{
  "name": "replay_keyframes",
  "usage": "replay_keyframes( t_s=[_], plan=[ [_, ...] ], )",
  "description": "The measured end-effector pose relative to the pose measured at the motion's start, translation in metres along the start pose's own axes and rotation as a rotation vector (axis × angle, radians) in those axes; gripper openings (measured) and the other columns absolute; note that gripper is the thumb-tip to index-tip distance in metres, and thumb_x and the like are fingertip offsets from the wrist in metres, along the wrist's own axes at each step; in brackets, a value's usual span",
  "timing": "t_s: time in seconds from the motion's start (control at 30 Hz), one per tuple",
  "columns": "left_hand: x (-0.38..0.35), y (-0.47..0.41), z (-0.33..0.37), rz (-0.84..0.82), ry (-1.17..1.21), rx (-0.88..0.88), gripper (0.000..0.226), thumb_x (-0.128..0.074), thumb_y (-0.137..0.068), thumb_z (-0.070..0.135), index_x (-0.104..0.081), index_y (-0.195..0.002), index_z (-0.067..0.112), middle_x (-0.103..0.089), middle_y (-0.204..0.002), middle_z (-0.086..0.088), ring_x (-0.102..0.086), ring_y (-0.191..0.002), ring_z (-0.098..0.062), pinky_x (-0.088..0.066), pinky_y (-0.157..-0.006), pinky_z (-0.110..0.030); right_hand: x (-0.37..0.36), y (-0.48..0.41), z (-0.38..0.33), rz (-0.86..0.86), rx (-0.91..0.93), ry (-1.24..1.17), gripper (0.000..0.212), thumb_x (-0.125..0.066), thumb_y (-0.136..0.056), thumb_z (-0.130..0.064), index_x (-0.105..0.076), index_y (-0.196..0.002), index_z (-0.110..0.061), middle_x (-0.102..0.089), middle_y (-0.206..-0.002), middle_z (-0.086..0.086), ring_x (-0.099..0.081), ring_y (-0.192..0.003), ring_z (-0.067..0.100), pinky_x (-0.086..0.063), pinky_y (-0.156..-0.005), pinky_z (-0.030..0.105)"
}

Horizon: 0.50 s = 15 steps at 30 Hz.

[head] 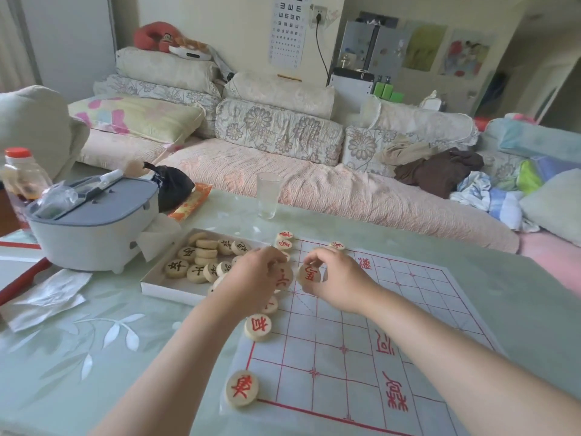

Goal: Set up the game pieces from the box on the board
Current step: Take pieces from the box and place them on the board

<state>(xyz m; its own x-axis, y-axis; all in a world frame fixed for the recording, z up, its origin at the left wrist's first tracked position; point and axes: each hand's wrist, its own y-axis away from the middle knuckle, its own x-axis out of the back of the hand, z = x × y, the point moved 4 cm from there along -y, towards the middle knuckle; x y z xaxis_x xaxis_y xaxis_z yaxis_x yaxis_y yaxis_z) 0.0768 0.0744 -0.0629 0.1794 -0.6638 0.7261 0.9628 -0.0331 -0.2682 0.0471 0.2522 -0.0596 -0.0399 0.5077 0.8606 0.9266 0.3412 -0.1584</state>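
Observation:
A white board (pixel 361 335) with a red grid lies on the table. Left of it a shallow white box (pixel 163 286) holds several wooden discs with black characters (pixel 201 261). Red-character discs stand along the board's left edge: one at the near corner (pixel 242 388), one further up (pixel 258 326), and others at the far corner (pixel 284 240). My left hand (pixel 254 278) holds a red-marked disc (pixel 284 276) at the board's left edge. Beside it, my right hand (pixel 339 278) pinches another red-marked disc (pixel 309 274) just above the board.
A grey-lidded white appliance (pixel 94 225) stands at the left behind the box, with a bottle (pixel 22 174) and a black bag (pixel 174 184) near it. A clear glass (pixel 268 195) stands beyond the board. Tissue paper (pixel 47 294) lies at the near left. A sofa runs behind the table.

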Motion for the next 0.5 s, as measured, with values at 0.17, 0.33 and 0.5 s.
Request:
replay_keyframes(
  t_s=[0.17, 0.33, 0.5],
  plan=[
    [-0.054, 0.013, 0.034, -0.308, 0.037, -0.049, 0.019, -0.050, -0.095, 0.022, -0.056, -0.109, 0.034, -0.062, -0.096, 0.011, -0.064, -0.073, -0.018, -0.052, -0.053, -0.029, 0.017, 0.050, 0.053, -0.040, -0.107, 0.027, 0.036, -0.071, -0.084, -0.043, -0.062, -0.116, -0.031, -0.054, -0.114, -0.011, -0.046, -0.077, -0.007, -0.034, -0.070, 0.013],
    [-0.085, 0.024, 0.054, -0.429, -0.017, -0.104, 0.013, -0.052, -0.096, 0.022, -0.060, -0.104, 0.028, -0.063, -0.094, 0.010, -0.059, -0.063, -0.014, -0.043, -0.042, -0.017, 0.018, 0.081, 0.077, -0.051, -0.152, -0.011, 0.037, -0.068, -0.084, -0.048, -0.060, -0.117, -0.035, -0.053, -0.116, -0.012, -0.049, -0.080, -0.005, -0.038, -0.075, 0.019],
    [-0.099, 0.027, 0.057, -0.461, -0.078, -0.115, 0.023, -0.062, -0.087, 0.034, -0.062, -0.110, 0.031, -0.058, -0.104, 0.014, -0.060, -0.079, -0.008, -0.047, -0.061, -0.015, 0.013, 0.092, 0.077, -0.055, -0.131, -0.043, 0.035, -0.067, -0.086, -0.045, -0.061, -0.118, -0.033, -0.052, -0.115, -0.011, -0.054, -0.090, 0.002, -0.041, -0.082, 0.020]
  ],
)
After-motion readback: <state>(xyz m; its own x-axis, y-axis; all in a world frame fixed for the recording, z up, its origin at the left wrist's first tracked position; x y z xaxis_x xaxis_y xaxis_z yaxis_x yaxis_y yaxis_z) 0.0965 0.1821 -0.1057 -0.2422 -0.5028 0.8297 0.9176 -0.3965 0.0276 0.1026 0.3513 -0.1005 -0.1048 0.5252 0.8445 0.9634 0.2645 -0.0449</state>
